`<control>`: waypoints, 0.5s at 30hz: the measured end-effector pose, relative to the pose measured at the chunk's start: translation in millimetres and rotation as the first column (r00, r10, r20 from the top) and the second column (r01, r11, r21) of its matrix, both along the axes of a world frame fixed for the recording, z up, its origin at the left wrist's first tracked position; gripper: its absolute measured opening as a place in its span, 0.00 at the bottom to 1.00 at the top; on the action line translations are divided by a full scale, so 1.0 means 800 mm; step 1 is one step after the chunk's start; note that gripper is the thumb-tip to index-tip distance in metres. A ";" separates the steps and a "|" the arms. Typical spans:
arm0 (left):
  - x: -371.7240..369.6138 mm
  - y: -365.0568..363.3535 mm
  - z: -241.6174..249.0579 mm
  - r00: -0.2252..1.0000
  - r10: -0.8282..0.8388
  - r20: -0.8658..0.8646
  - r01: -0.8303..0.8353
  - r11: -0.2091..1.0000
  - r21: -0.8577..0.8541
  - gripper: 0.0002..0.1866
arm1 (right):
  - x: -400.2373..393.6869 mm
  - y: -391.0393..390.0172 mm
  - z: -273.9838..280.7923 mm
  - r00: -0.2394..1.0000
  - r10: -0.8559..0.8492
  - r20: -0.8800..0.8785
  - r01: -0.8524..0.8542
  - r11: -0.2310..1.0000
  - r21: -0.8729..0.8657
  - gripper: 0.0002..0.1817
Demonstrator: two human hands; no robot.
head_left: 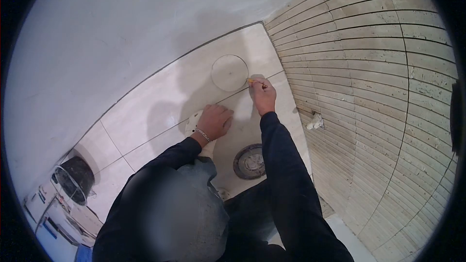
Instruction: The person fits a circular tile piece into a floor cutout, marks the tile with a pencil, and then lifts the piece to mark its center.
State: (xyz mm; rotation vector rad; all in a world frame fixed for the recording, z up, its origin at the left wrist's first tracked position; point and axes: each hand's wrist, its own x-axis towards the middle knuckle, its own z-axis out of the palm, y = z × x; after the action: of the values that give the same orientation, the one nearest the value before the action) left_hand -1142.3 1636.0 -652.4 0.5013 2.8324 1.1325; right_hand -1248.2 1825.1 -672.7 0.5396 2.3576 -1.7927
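On the light floor tiles, a thin dark circle (230, 73) is drawn, with a small mark at its centre. My right hand (263, 95) pinches a small yellow-orange tool (251, 81), whose tip is at the circle's lower right edge. Below and left of the circle, my left hand (214, 122) rests low with a chain bracelet at the wrist. A pale rounded object (191, 124) with small holes shows beside and partly under that hand; what the fingers hold, if anything, is hidden.
A round, dark-rimmed dish (249, 162) lies near my right forearm. At lower left is a black bucket (75, 179) beside stacked boxes. A ribbed beige wall (359, 82) rises on the right, with a whitish lump (315, 121) near its base. A white wall (121, 29) borders the floor.
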 end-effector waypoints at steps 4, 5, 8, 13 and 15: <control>0.000 0.000 -0.004 0.999 0.007 -0.032 -0.007 1.000 0.008 0.10 | 0.000 -0.002 0.003 0.999 -0.020 0.034 0.020 1.000 -0.013 0.11; -0.001 0.001 -0.005 0.999 0.008 -0.032 -0.007 1.000 0.009 0.10 | 0.001 -0.003 0.003 1.000 -0.018 0.022 0.018 1.000 -0.006 0.11; -0.002 0.002 -0.004 0.997 0.039 -0.070 -0.035 0.998 0.052 0.10 | 0.001 -0.002 0.003 1.000 -0.009 0.014 0.009 1.000 0.007 0.10; 0.000 0.001 -0.002 0.998 0.034 -0.058 -0.031 0.998 0.048 0.09 | 0.002 0.000 -0.003 1.000 0.004 0.014 -0.004 1.000 -0.031 0.11; 0.000 0.001 -0.002 0.997 0.041 -0.058 -0.037 0.998 0.056 0.09 | 0.003 0.003 -0.015 1.000 0.014 0.011 -0.014 1.000 -0.002 0.11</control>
State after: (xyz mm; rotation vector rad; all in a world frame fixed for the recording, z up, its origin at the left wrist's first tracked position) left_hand -1142.5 1636.8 -654.0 0.4934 2.8802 1.2261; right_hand -1246.2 1827.9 -684.3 0.5303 2.3464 -1.7815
